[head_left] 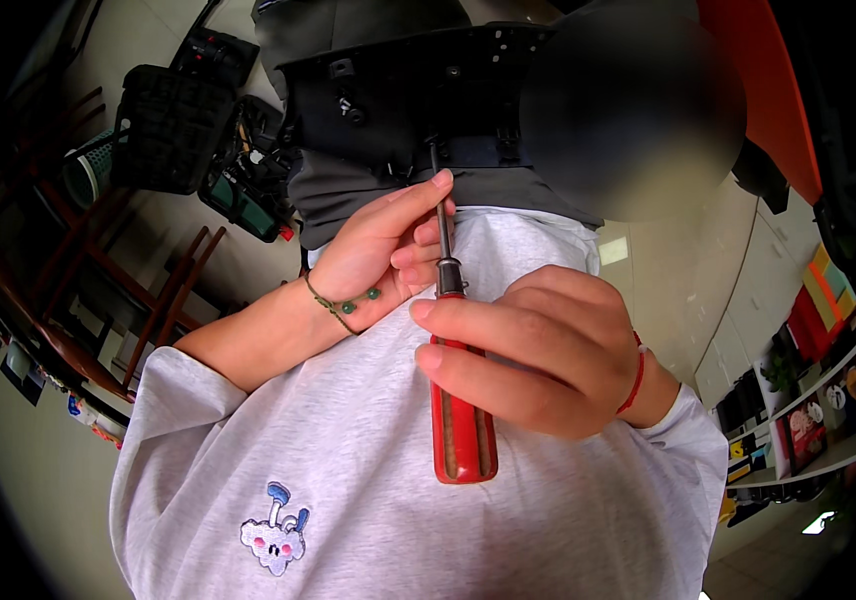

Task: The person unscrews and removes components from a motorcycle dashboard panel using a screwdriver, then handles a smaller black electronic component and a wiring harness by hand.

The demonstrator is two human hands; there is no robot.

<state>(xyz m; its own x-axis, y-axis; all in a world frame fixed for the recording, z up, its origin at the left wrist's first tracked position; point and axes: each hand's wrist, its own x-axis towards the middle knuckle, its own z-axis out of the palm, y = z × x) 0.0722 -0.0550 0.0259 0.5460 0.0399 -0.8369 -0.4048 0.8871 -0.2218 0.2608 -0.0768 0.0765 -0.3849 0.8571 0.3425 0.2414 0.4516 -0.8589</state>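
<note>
One screwdriver [450, 276]: between both hands, over the shirt front, its red handle [464, 430] toward the chest and its metal shaft [445, 235] pointing away.
Right hand [560, 350]: pinching the handle, two fingers laid across the end nearest the shaft; the thumb is out of my sight.
Left hand [380, 235]: palm partly turned up, thumb and fingers pressed together about the shaft, well ahead of the right hand.
Tip: reaching the black panel [388, 100]; whether it sits in a screw, I cannot tell from here.
Lap: the panel lies over dark grey trousers [333, 195], small fittings and holes showing on its face.
Wrists: a green beaded bracelet [349, 306] on the left, a red cord [637, 382] on the right.
Shirt: pale grey [348, 430], with a stitched cloud patch [274, 545] low on the front.
Floor to the left: a black case [173, 130] beside more dark gear, and brown wooden legs [176, 300] of furniture nearby.
Far right: a shelf [816, 458] with colourful goods crowded about it.
</note>
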